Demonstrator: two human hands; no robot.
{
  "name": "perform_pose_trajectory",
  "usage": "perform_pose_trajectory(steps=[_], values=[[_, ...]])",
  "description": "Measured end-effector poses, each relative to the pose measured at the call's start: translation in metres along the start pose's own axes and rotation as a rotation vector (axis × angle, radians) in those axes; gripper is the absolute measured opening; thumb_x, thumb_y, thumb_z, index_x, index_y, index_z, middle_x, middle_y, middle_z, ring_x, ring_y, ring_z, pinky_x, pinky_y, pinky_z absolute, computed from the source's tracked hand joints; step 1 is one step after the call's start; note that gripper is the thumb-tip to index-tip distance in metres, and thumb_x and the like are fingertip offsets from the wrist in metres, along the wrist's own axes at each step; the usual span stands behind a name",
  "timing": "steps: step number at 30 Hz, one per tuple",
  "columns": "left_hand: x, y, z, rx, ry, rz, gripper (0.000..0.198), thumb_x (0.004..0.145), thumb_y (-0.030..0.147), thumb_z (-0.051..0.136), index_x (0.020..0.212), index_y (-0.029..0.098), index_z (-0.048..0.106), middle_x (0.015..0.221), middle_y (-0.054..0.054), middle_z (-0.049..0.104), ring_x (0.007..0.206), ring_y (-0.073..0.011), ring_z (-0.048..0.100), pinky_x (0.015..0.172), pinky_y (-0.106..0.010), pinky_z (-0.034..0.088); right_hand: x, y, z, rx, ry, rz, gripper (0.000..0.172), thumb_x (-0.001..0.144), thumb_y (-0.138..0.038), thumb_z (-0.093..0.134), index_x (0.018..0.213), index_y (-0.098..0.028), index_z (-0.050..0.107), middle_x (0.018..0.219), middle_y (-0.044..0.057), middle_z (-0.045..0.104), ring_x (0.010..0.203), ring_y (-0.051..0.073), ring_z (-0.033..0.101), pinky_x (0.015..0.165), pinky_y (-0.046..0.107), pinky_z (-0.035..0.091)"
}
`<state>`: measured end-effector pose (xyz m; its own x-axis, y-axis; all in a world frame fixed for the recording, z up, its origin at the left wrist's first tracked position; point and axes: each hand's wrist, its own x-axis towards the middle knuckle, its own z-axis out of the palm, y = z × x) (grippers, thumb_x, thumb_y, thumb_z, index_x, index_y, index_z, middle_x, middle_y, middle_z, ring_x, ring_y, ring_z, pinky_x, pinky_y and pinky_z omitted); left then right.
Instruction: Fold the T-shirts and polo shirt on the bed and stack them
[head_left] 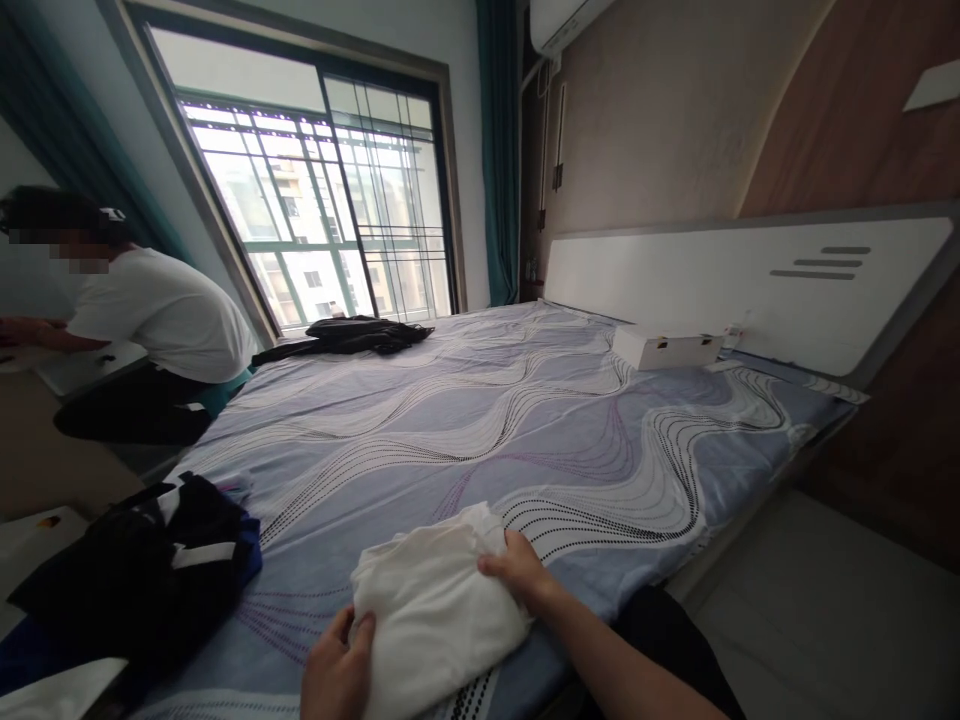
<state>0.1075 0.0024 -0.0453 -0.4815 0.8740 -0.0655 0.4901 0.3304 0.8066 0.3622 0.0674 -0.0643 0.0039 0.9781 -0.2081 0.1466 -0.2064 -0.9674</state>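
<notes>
A white garment (431, 610) lies bunched on the near edge of the bed (480, 420), which has a blue-grey sheet with wavy dotted lines. My left hand (337, 670) grips the garment's near left edge, fingers curled over the cloth. My right hand (521, 570) rests on its right side, fingers bent and pressing into the fabric.
A pile of dark clothes (150, 570) lies at the bed's near left corner. Another black garment (352, 335) sits at the far side by the window. A white box (667, 348) lies by the headboard. A person in a white shirt (157, 310) crouches at the left.
</notes>
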Motion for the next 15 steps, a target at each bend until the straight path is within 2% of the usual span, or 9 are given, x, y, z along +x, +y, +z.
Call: perform_pose_trajectory(steps=[3,6,8,11,13,15], values=[[0.013,0.04,0.006,0.004,-0.09,0.125,0.041,0.075,0.051,0.049,0.097,0.024,0.071,0.095,-0.005,0.078,0.09,-0.0295,0.071,0.078,-0.034,0.054,-0.006,-0.003,-0.024,0.096,0.085,-0.029,0.033,0.061,-0.025,0.068,0.091,-0.014,0.072,0.09,0.007,0.076,0.082,0.023,0.069,0.069,0.027,0.051],[0.032,0.1,0.034,0.011,-0.255,0.312,0.04,0.078,0.045,0.049,0.103,0.022,0.071,0.1,-0.005,0.078,0.094,-0.0266,0.07,0.081,-0.031,0.054,-0.015,-0.012,-0.064,0.171,0.261,-0.068,0.037,0.064,-0.035,0.069,0.095,-0.013,0.07,0.093,0.01,0.076,0.086,0.026,0.069,0.073,0.029,0.052],[0.046,0.148,0.065,0.077,-0.339,0.475,0.039,0.081,0.04,0.047,0.106,0.021,0.07,0.103,-0.004,0.077,0.096,-0.0239,0.069,0.085,-0.03,0.053,-0.018,-0.015,-0.097,0.209,0.367,-0.107,0.042,0.067,-0.04,0.069,0.099,-0.013,0.069,0.096,0.01,0.076,0.089,0.027,0.07,0.076,0.031,0.053],[0.07,0.225,0.124,0.277,-0.414,0.713,0.035,0.087,0.029,0.042,0.107,0.021,0.07,0.104,-0.003,0.076,0.097,-0.02,0.068,0.087,-0.028,0.051,-0.009,-0.013,-0.144,0.204,0.541,-0.121,0.049,0.069,-0.046,0.068,0.106,-0.013,0.068,0.102,0.012,0.076,0.094,0.029,0.07,0.081,0.033,0.054],[0.084,0.273,0.168,0.36,-0.429,0.78,0.033,0.087,0.025,0.044,0.107,0.02,0.07,0.106,-0.005,0.076,0.1,-0.0208,0.068,0.09,-0.029,0.049,0.008,-0.007,-0.167,0.198,0.642,-0.122,0.054,0.07,-0.048,0.066,0.11,-0.012,0.065,0.107,0.014,0.075,0.098,0.029,0.07,0.084,0.034,0.054],[0.091,0.307,0.212,0.404,-0.415,0.795,0.037,0.087,0.022,0.047,0.118,0.019,0.067,0.118,-0.01,0.073,0.111,-0.025,0.065,0.096,-0.035,0.047,0.029,0.0,-0.184,0.176,0.707,-0.104,0.054,0.073,-0.048,0.062,0.113,-0.011,0.063,0.111,0.015,0.073,0.103,0.029,0.07,0.087,0.034,0.055]])
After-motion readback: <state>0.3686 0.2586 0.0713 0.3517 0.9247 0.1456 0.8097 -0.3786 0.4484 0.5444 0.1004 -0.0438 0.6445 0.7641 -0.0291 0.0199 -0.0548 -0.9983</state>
